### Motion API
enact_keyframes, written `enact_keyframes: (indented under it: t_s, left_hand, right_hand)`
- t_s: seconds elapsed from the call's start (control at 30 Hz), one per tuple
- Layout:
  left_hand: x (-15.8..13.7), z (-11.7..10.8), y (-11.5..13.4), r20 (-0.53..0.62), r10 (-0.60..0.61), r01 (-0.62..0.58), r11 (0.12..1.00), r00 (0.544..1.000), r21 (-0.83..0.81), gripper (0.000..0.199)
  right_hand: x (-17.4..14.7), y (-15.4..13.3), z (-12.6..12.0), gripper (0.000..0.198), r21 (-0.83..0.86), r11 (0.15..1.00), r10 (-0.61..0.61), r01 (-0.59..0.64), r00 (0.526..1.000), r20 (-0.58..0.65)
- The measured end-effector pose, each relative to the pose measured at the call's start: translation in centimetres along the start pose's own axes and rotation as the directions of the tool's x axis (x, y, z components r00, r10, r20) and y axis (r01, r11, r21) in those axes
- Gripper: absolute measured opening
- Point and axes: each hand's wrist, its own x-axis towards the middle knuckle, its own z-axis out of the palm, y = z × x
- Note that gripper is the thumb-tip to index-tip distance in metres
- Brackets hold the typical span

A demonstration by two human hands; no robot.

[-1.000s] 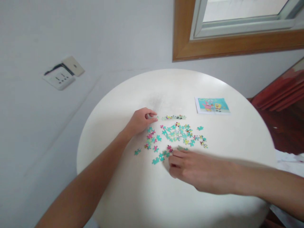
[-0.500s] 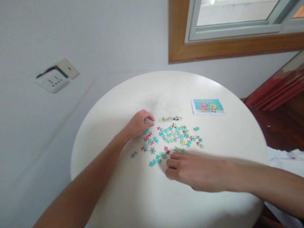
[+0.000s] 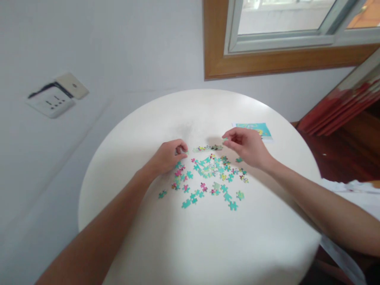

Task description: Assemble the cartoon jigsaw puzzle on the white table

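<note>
A puzzle row (image 3: 208, 148) is lying between the right hand (image 3: 247, 145), pinching a green piece (image 3: 225, 139), and the left hand (image 3: 168, 157), its grip hard to see.

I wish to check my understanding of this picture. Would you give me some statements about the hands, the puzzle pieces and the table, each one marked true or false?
1. The right hand holds a small teal piece at its fingertips. True.
2. The left hand lies on the picture card. False: the left hand is near the left end of the row of pieces.
3. The picture card is partly hidden behind the right hand. True.
4. All loose pieces are pink. False: many of the loose pieces are teal.
5. The table is white. True.
</note>
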Motion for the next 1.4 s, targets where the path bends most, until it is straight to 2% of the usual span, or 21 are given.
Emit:
enact_keyframes:
  t_s: [0.07,0.17,0.37,0.5,0.6,0.7,0.77,0.87,0.97,1.1,1.4]
  left_hand:
    - [0.0,0.1,-0.3,0.012,0.004,-0.003,0.999,1.0,-0.041,0.023]
    - [0.0,0.2,-0.7,0.016,-0.005,0.006,0.999,1.0,-0.046,0.032]
    - [0.1,0.0,-0.9,0.041,0.033,-0.034,0.999,0.999,0.008,0.02]
    - [0.1,-0.1,-0.7,0.019,0.071,-0.072,0.996,0.997,0.053,0.015]
    - [0.1,-0.3,-0.4,0.029,0.074,-0.075,0.997,0.997,0.032,0.01]
    - [0.0,-0.4,0.4,-0.041,0.06,-0.062,0.997,0.997,-0.037,0.011]
    - [-0.1,-0.3,1.2,-0.103,0.046,-0.059,0.991,0.994,-0.124,0.015]
    - [-0.5,0.1,2.5,-0.131,-0.023,-0.017,0.955,0.991,-0.295,0.022]
    - [-1.0,0.8,3.7,-0.114,-0.124,0.058,0.883,0.986,-0.466,0.033]
    - [-1.6,1.6,5.1,-0.056,-0.173,0.101,0.776,0.983,-0.623,0.036]
    - [-1.9,2.1,6.2,0.043,-0.221,0.191,0.709,0.974,-0.679,0.032]
  right_hand:
    - [0.8,1.0,-0.5,0.016,0.015,0.999,0.037,-0.036,0.996,-0.08]
    - [1.1,1.6,-0.7,0.022,0.044,0.997,0.064,-0.059,0.99,-0.127]
    - [1.0,1.5,-0.5,0.02,0.089,0.994,0.078,-0.062,0.977,-0.199]
    - [1.3,1.6,-0.7,0.019,0.112,0.99,0.11,-0.088,0.97,-0.216]
    - [1.4,1.4,-0.7,0.02,0.125,0.988,0.113,-0.09,0.976,-0.188]
    - [1.2,1.1,-0.5,0.022,0.146,0.986,0.099,-0.077,0.984,-0.149]
    - [1.0,0.9,0.0,0.023,0.184,0.981,0.089,-0.068,0.99,-0.111]
    - [0.6,0.8,1.0,0.024,0.264,0.963,0.07,-0.057,0.997,-0.04]
    - [-0.1,0.7,2.3,0.025,0.335,0.938,0.075,-0.084,0.996,0.039]
    - [-1.1,0.1,3.7,0.028,0.376,0.916,0.095,-0.138,0.987,0.13]
    - [-1.7,-0.5,4.2,0.03,0.363,0.912,0.134,-0.193,0.974,0.182]
